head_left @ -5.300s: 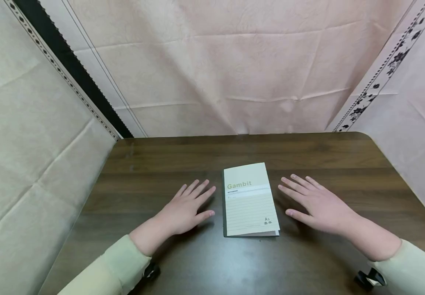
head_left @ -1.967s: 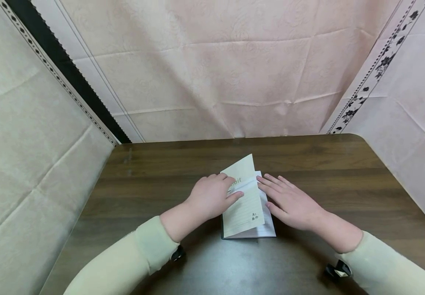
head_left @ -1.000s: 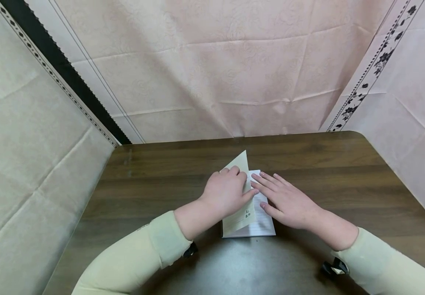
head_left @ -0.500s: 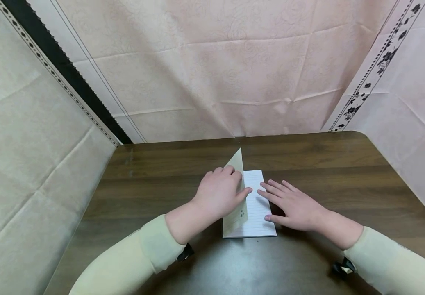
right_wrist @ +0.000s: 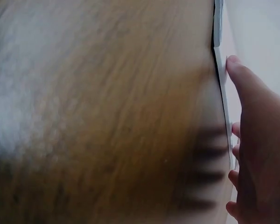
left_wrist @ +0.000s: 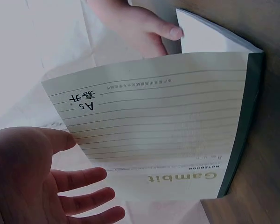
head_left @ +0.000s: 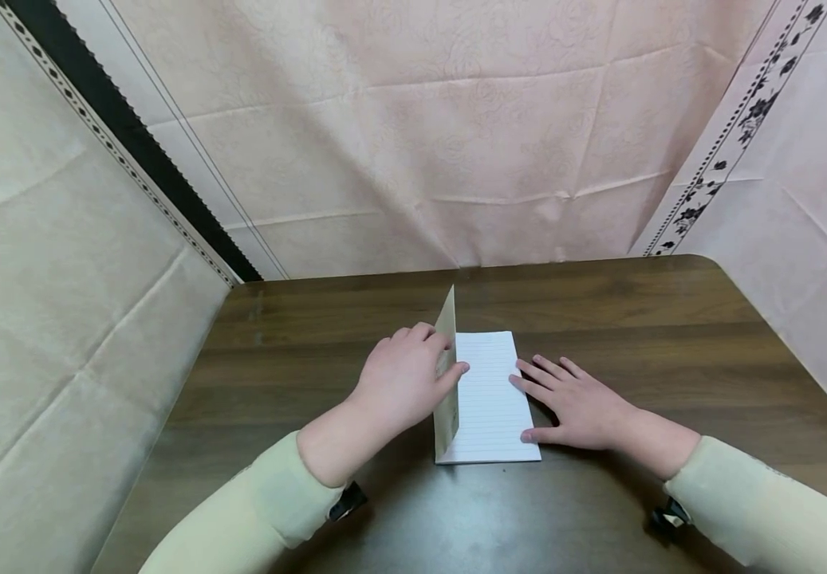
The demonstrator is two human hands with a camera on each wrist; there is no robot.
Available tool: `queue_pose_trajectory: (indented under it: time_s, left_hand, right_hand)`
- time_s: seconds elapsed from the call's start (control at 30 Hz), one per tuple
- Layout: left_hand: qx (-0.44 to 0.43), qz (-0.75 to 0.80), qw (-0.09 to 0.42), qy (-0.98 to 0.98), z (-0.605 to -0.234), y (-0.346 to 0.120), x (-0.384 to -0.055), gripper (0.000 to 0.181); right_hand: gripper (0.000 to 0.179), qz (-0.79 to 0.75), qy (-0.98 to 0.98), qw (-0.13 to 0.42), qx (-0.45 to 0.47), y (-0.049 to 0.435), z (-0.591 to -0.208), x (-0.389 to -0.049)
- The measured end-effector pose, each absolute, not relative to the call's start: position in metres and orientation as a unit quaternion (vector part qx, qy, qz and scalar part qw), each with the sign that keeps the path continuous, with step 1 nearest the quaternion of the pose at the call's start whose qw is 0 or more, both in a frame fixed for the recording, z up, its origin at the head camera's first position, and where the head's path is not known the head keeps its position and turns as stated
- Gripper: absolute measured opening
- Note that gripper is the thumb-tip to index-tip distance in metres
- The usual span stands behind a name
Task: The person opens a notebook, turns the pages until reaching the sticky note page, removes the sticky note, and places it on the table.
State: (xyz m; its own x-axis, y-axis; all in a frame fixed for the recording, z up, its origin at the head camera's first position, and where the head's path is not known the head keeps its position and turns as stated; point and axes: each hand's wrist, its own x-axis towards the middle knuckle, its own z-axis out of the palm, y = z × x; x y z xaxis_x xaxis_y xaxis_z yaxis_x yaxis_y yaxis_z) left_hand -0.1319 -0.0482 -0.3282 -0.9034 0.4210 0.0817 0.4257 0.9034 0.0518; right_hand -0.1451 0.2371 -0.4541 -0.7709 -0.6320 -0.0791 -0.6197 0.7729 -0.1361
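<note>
A slim notebook [head_left: 492, 406] lies on the table with its lined white page facing up. Its pale cover [left_wrist: 163, 121], printed "Gambit", stands nearly upright along the dark green spine [left_wrist: 246, 121]. My left hand [head_left: 402, 381] holds the cover's free edge, thumb on the inner side and fingers on the printed outer face. Across from it, my right hand [head_left: 581, 410] has its fingers spread, with thumb and fingertips at the notebook's right edge. In the right wrist view, the fingertips rest at the pages' edge [right_wrist: 222, 79].
The dark wooden table [head_left: 313, 327] extends around the notebook. A pinkish cloth [head_left: 399, 159] hangs behind its far edge, with pale cloth on both sides. Black wrist devices [head_left: 348, 501] sit under both sleeves.
The cover, at first lying flat over the pages, has swung up and leftward with my left hand, baring the lined page. My right hand came in to the notebook, then drew back slightly to its edge.
</note>
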Motion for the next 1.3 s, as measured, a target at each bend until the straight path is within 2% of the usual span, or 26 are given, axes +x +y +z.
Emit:
queue_pose_trajectory:
  time_s: [0.4, 0.87, 1.3]
  left_hand:
    - [-0.199, -0.070, 0.060, -0.976, -0.328, -0.068, -0.128, 0.044]
    - [-0.169, -0.072, 0.047, -0.982, -0.327, -0.093, -0.127, 0.034]
    - [-0.122, -0.043, 0.048, -0.990, -0.341, -0.130, -0.121, 0.043]
  right_hand:
    - [0.096, -0.048, 0.941, 0.065, -0.329, 0.240, -0.458, -0.146]
    - [0.095, -0.062, 0.939, 0.074, -0.329, 0.240, -0.459, -0.147]
    - [0.095, -0.064, 0.940, 0.071, -0.329, 0.235, -0.455, -0.145]
